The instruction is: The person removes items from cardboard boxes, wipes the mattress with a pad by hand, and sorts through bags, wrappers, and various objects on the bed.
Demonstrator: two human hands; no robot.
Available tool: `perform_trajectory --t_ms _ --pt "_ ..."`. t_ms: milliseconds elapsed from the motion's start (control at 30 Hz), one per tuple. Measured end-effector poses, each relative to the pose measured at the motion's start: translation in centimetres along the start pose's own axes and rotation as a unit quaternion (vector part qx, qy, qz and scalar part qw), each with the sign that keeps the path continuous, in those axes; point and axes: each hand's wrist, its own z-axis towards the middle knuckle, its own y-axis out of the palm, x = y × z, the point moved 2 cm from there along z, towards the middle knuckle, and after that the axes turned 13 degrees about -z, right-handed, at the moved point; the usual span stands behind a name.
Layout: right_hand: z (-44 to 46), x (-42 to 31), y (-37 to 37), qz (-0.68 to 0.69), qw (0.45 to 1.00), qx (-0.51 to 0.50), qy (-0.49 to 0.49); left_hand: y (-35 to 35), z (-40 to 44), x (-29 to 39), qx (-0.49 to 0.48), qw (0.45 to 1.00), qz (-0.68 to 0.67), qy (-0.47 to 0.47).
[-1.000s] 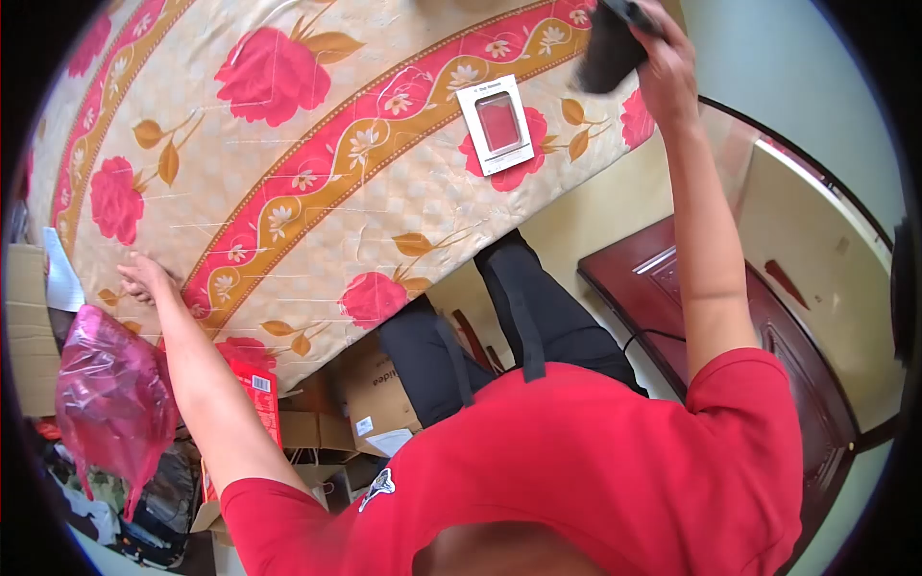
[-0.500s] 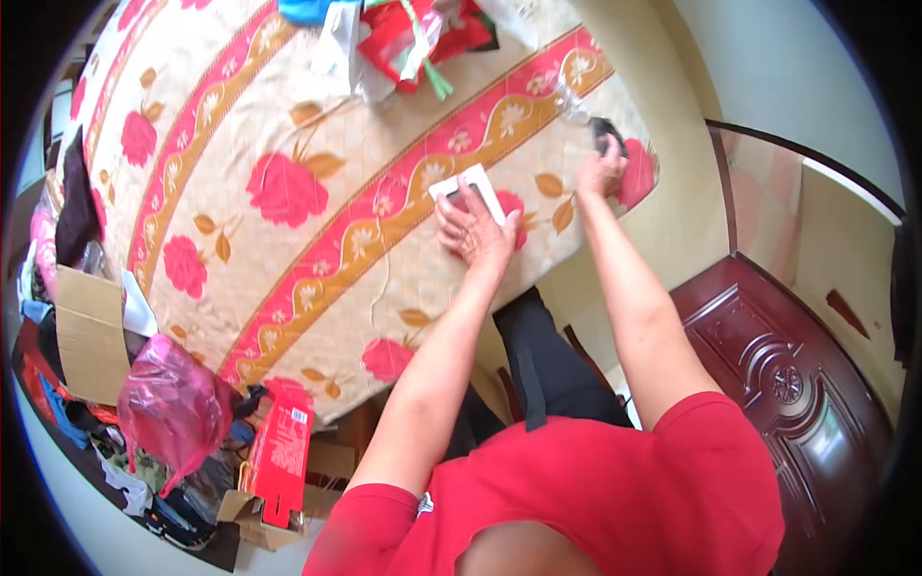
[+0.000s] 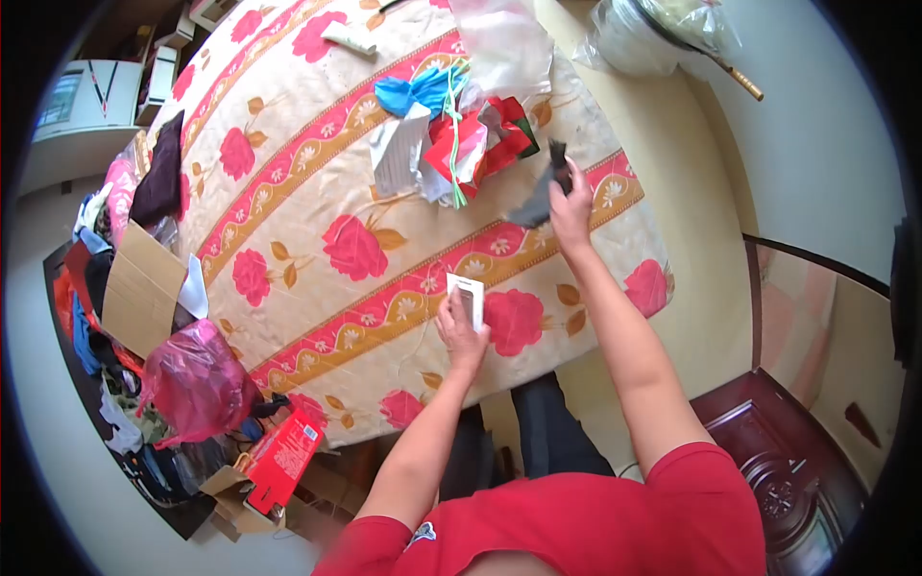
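Observation:
My left hand (image 3: 461,333) is at the near side of the table, its fingers around a small white box (image 3: 477,302) with a dark rectangle on its face. My right hand (image 3: 573,206) grips a black-handled, brush-like tool (image 3: 559,171); its grey, fanned end (image 3: 531,208) is blurred and points left over the cloth. Just beyond that tool is a heap with a torn red wrapper (image 3: 475,144), a blue plastic bag (image 3: 415,94), white ribbed packaging (image 3: 399,154) and pale green string (image 3: 455,134).
A rose-patterned tablecloth (image 3: 317,288) covers the table. A clear plastic sheet (image 3: 499,48) and white tube (image 3: 349,37) lie at the far side. At left are a cardboard box (image 3: 144,288), pink plastic bag (image 3: 199,379), red box (image 3: 285,461) and clothes. A wooden door (image 3: 768,461) stands right.
The view has tilted up, showing more of the far table. My right hand has moved the tool leftward, toward the wrapper heap. My left hand stays at the white box.

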Motion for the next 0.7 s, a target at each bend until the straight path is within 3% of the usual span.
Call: perform_trajectory --t_ms 33,100,167,300,400,467,500,533,567,600,633,667,700 --pt "-2.1 -0.2 -2.1 -0.035 0.997 0.027 -0.071 -0.8 -0.3 -0.3 0.010 1.000 -0.029 0.001" --pt "-7.3 -0.1 -5.7 -0.197 0.963 -0.046 -0.179 -2.9 -1.1 0.0 0.061 0.997 -0.042 -0.029" --pt "-13.6 2.7 -6.7 -0.260 0.885 -0.251 -0.293 -5.2 -2.3 0.4 0.103 0.992 -0.034 -0.057" --pt "-24.7 5.3 -5.1 -0.195 0.769 -0.405 -0.455 -8.4 -6.3 -1.3 0.166 0.969 -0.106 -0.148" --pt "-23.7 6.1 -2.1 -0.135 0.735 -0.404 -0.527 -10.7 -10.2 -2.8 0.197 0.957 -0.048 -0.209" --pt "-19.6 4.2 1.2 -0.159 0.691 -0.499 -0.499 -12.1 -11.9 -2.6 0.207 0.958 -0.028 -0.196" --pt "-16.7 3.1 2.9 -0.188 0.707 -0.444 -0.518 -12.5 -12.9 -2.8 0.217 0.958 -0.024 -0.185" --pt "-11.1 0.6 6.5 -0.207 0.754 -0.301 -0.547 -13.2 -15.2 -3.6 0.223 0.950 -0.013 -0.219" --pt "-8.5 0.3 9.2 -0.141 0.790 -0.253 -0.541 -13.5 -16.1 -4.1 0.224 0.946 -0.012 -0.234" --pt "-5.4 0.9 11.6 -0.193 0.799 -0.217 -0.527 -13.6 -17.4 -4.9 0.231 0.942 -0.008 -0.245" --pt "-3.1 -0.1 12.7 -0.279 0.791 -0.125 -0.529 -13.8 -18.2 -5.1 0.237 0.938 -0.010 -0.252" --pt "-2.2 -2.2 12.4 -0.276 0.782 -0.038 -0.558 -14.3 -19.1 -5.2 0.241 0.935 -0.012 -0.259" --pt "-3.2 -3.8 11.3 -0.258 0.774 -0.067 -0.575 -14.7 -20.1 -5.4 0.244 0.932 -0.015 -0.266"
